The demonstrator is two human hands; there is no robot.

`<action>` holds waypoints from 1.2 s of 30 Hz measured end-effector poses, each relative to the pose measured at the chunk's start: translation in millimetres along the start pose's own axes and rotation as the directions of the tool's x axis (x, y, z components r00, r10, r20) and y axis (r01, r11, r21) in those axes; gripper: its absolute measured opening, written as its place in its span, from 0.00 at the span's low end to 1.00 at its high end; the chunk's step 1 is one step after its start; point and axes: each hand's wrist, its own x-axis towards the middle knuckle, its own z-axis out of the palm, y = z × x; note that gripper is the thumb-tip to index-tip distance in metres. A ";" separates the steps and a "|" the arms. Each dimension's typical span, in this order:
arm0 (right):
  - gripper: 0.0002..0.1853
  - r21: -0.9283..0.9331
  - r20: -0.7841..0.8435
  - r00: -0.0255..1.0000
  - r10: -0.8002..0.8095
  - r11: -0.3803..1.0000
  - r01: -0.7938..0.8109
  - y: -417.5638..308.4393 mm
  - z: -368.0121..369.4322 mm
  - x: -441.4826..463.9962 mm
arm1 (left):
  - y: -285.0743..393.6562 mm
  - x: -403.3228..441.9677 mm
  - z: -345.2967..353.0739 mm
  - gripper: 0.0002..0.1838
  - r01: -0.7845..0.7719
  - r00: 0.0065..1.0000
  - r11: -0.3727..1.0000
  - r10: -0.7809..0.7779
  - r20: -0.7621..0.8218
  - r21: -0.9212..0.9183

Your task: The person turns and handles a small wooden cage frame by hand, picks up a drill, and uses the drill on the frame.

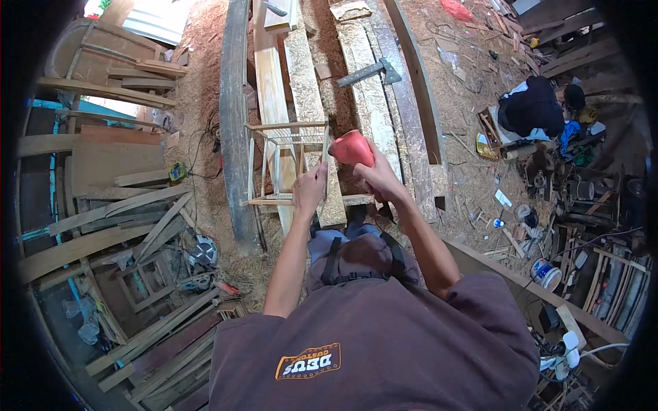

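My right hand (pixel 378 177) is wrapped round the grip of a red power drill (pixel 351 148). The drill's nose points left at the side of a small wooden slatted frame (pixel 288 126); I cannot tell whether it touches. My left hand (pixel 310 188) pinches the near right part of that frame, just below the drill's nose. Thin sticks join the frame's corners, and it rests over long planks (pixel 299 75). Beyond the hands, a hatchet (pixel 363 73) lies across the boards.
A thick curved beam (pixel 237 123) runs along the left of the planks. Stacked lumber (pixel 130 147) and a circular saw (pixel 203 251) lie left. At right, another person (pixel 534 109) crouches near a white bucket (pixel 546 275). Wood shavings and scraps cover the floor.
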 end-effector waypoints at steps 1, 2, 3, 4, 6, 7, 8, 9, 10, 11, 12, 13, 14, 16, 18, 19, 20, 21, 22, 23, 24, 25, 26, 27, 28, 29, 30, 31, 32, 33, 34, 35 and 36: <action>0.42 0.032 -0.018 1.000 0.022 0.999 -0.022 -0.6 -3.1 -1.5 | -2.0 0.6 -0.6 0.26 -0.002 1.000 1.000 0.002 -0.005 0.004; 0.44 0.065 -0.037 0.998 0.047 0.997 -0.044 -0.5 -6.6 -4.5 | -4.2 0.0 -1.0 0.26 -0.005 1.000 1.000 0.005 -0.006 0.008; 0.46 0.099 -0.058 0.996 0.072 0.993 -0.066 0.4 -9.8 -7.2 | -1.3 -1.1 -3.3 0.26 -0.010 1.000 1.000 0.010 -0.006 0.012; 0.46 0.094 -0.072 0.996 0.058 0.994 -0.051 1.6 -12.7 -8.3 | 2.2 -2.3 -5.7 0.26 -0.016 1.000 1.000 0.016 -0.008 0.002; 0.47 0.086 -0.100 0.995 0.026 0.996 -0.018 1.7 -16.8 -10.5 | 8.2 -6.0 -11.4 0.25 -0.031 0.999 0.999 0.031 -0.014 -0.015; 0.47 0.100 -0.099 0.994 0.046 0.994 -0.036 0.1 -18.4 -13.4 | 7.7 -6.2 -10.5 0.25 -0.040 0.999 0.999 0.040 -0.024 -0.008; 0.47 0.114 -0.095 0.993 0.064 0.992 -0.054 -2.1 -19.5 -18.1 | 6.5 -6.0 -9.2 0.25 -0.049 0.998 0.999 0.049 -0.035 -0.002; 0.48 0.127 -0.090 0.993 0.083 0.989 -0.071 -4.3 -19.7 -21.8 | 6.2 -5.3 -8.4 0.25 -0.056 0.997 0.998 0.056 -0.047 0.005; 0.48 0.134 -0.089 0.991 0.095 0.988 -0.083 -4.1 -19.2 -23.1 | 5.3 -4.3 -7.5 0.26 -0.057 0.997 0.998 0.057 -0.049 0.004; 0.48 0.142 -0.087 0.990 0.108 0.985 -0.095 -3.6 -17.7 -24.5 | 4.1 -4.0 -7.0 0.26 -0.056 0.997 0.998 0.056 -0.051 0.004; 0.48 0.150 -0.086 0.989 0.123 0.983 -0.109 -2.6 -16.1 -26.2 | 3.9 -4.6 -7.0 0.27 -0.055 0.997 0.998 0.055 -0.051 0.004; 0.47 0.164 -0.088 0.990 0.108 0.982 -0.093 -0.2 -13.6 -27.3 | 3.8 -5.1 -7.0 0.27 -0.051 0.998 0.999 0.051 -0.046 0.007; 0.45 0.178 -0.091 0.991 0.093 0.981 -0.076 3.0 -10.4 -27.3 | 4.0 -5.2 -7.2 0.28 -0.048 0.998 0.999 0.048 -0.042 0.009; 0.43 0.188 -0.078 0.993 0.084 0.980 -0.068 3.4 -6.4 -27.7 | 6.0 -4.7 -9.2 0.28 -0.034 0.999 0.999 0.034 -0.025 0.019; 0.43 0.178 -0.042 0.994 0.097 0.980 -0.088 0.6 -3.3 -27.1 | 6.5 -4.6 -11.1 0.29 -0.009 1.000 0.999 0.009 0.001 0.034; 0.42 0.172 -0.038 0.995 0.090 0.982 -0.082 1.8 -1.6 -26.3 | 5.6 -4.5 -11.2 0.29 -0.011 1.000 1.000 0.011 0.000 0.020; 0.42 0.165 -0.032 0.996 0.083 0.983 -0.077 4.5 0.1 -25.3 | 5.0 -4.4 -10.8 0.29 -0.013 1.000 1.000 0.013 -0.001 0.006; 0.42 0.157 -0.028 0.997 0.076 0.985 -0.071 7.0 1.7 -23.9 | 4.1 -4.1 -9.8 0.29 -0.014 1.000 1.000 0.014 -0.002 -0.008; 0.41 0.149 -0.038 0.997 0.065 0.987 -0.058 9.0 3.8 -22.8 | 3.0 -4.1 -8.5 0.29 -0.004 1.000 1.000 0.004 -0.005 0.004; 0.41 0.141 -0.049 0.997 0.053 0.989 -0.046 10.8 5.8 -21.7 | 2.1 -3.9 -7.4 0.29 0.006 1.000 1.000 -0.006 -0.009 0.016; 0.41 0.132 -0.060 0.997 0.041 0.991 -0.032 11.2 7.6 -20.8 | 0.6 -3.7 -6.8 0.29 0.015 1.000 1.000 -0.015 -0.012 0.027; 0.41 0.133 -0.049 0.998 0.046 0.990 -0.039 10.8 8.5 -20.3 | -1.0 -3.6 -6.5 0.29 0.008 1.000 1.000 -0.008 -0.013 0.023; 0.41 0.133 -0.040 0.998 0.051 0.990 -0.046 10.3 8.8 -20.2 | -2.2 -3.4 -5.9 0.29 0.000 1.000 1.000 0.000 -0.014 0.017; 0.41 0.132 -0.031 0.998 0.057 0.990 -0.052 9.6 8.7 -20.2 | -1.7 -3.2 -5.9 0.29 -0.008 1.000 1.000 0.008 -0.014 0.011; 0.40 0.123 -0.026 0.997 0.068 0.990 -0.065 8.5 8.4 -20.2 | -1.5 -3.2 -6.2 0.29 -0.003 1.000 1.000 0.003 -0.013 0.014; 0.40 0.115 -0.020 0.997 0.080 0.990 -0.077 7.5 8.4 -20.3 | -1.5 -3.7 -6.8 0.29 0.001 1.000 1.000 -0.001 -0.011 0.017; 0.40 0.106 -0.015 0.996 0.092 0.990 -0.090 6.6 8.7 -20.0 | -1.5 -3.9 -7.4 0.29 0.006 1.000 1.000 -0.006 -0.010 0.020; 0.40 0.105 -0.030 0.998 0.057 0.993 -0.054 10.3 9.8 -17.5 | -1.3 -3.4 -7.6 0.29 0.007 1.000 1.000 -0.007 -0.007 0.014; 0.40 0.104 -0.045 0.999 0.022 0.994 -0.018 17.8 11.7 -14.1 | -1.1 -3.5 -7.5 0.29 0.009 1.000 1.000 -0.009 -0.004 0.008; 0.40 0.103 -0.059 0.998 -0.012 0.995 0.018 16.5 14.0 -13.2 | -1.7 -3.5 -7.3 0.29 0.010 1.000 1.000 -0.010 0.000 0.002; 0.39 0.107 -0.044 0.999 0.024 0.994 -0.019 14.9 13.4 -13.7 | -2.3 -3.2 -7.4 0.29 0.010 1.000 1.000 -0.010 0.001 0.002; 0.39 0.110 -0.029 0.998 0.060 0.992 -0.056 12.8 11.4 -15.2 | -2.8 -3.0 -7.1 0.29 0.010 1.000 1.000 -0.010 0.002 0.001; 0.39 0.113 -0.013 0.995 0.096 0.989 -0.094 9.6 10.8 -16.4 | -2.6 -3.1 -7.3 0.29 0.009 1.000 1.000 -0.009 0.003 0.001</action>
